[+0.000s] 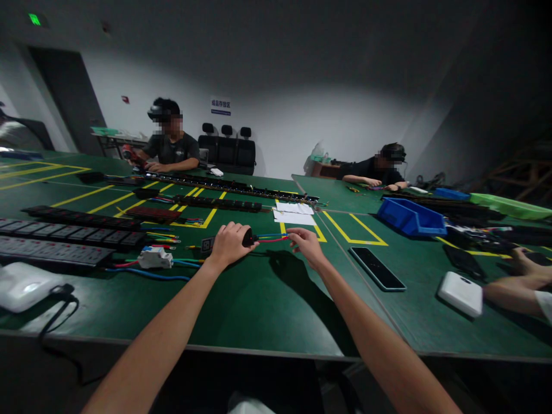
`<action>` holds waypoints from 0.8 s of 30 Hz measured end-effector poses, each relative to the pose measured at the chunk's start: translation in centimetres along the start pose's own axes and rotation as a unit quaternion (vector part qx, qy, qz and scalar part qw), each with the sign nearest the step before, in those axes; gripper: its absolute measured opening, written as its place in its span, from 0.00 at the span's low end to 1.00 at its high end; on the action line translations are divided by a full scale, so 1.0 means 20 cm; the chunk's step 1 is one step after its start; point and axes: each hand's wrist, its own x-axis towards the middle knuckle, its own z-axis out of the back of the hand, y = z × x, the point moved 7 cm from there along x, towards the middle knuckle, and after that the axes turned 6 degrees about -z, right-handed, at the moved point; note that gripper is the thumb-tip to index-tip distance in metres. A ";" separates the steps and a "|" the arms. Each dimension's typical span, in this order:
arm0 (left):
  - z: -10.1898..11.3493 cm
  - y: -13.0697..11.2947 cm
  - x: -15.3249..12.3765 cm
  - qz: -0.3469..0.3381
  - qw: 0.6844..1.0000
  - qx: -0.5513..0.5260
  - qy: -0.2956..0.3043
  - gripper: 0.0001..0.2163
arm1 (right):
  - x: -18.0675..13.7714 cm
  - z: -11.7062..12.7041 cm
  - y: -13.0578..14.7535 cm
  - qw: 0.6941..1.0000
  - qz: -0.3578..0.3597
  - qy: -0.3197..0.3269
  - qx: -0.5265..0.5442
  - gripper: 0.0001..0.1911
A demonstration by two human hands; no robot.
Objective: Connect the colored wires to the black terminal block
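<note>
My left hand (228, 244) is closed round a small black part (248, 237) resting on the green table (259, 299). Red, blue and yellow wires (272, 237) stick out of that part toward the right. My right hand (307, 245) pinches the free ends of these wires between its fingertips. A grey socket piece (207, 244) lies just left of my left hand.
Long black power strips (64, 233) and a white breaker (155, 257) with loose wires lie at the left. A white box (23, 286) sits at the near left. A phone (377, 268), white papers (294, 213), a blue bin (409, 217) and a white pack (460, 293) lie right. Two people sit across; another person's arm (517, 284) rests at right.
</note>
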 end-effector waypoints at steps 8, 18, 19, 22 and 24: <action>0.00 0.01 0.00 0.004 1.000 -0.024 0.000 0.22 | -0.01 0.01 0.01 1.000 0.002 -0.013 -0.023 0.14; 0.00 0.01 0.00 0.002 1.000 -0.023 0.004 0.22 | 0.01 0.01 -0.02 1.000 -0.005 -0.003 -0.009 0.17; 0.00 0.01 0.00 0.001 1.000 -0.022 0.005 0.22 | 0.01 0.01 -0.02 1.000 0.001 -0.004 -0.013 0.17; 0.00 0.00 0.00 0.000 1.000 -0.019 0.005 0.22 | 0.02 0.01 -0.02 1.000 0.014 -0.003 -0.016 0.18; 0.00 0.00 0.00 0.001 1.000 -0.018 0.001 0.22 | 0.02 0.01 -0.02 1.000 0.021 0.001 -0.010 0.18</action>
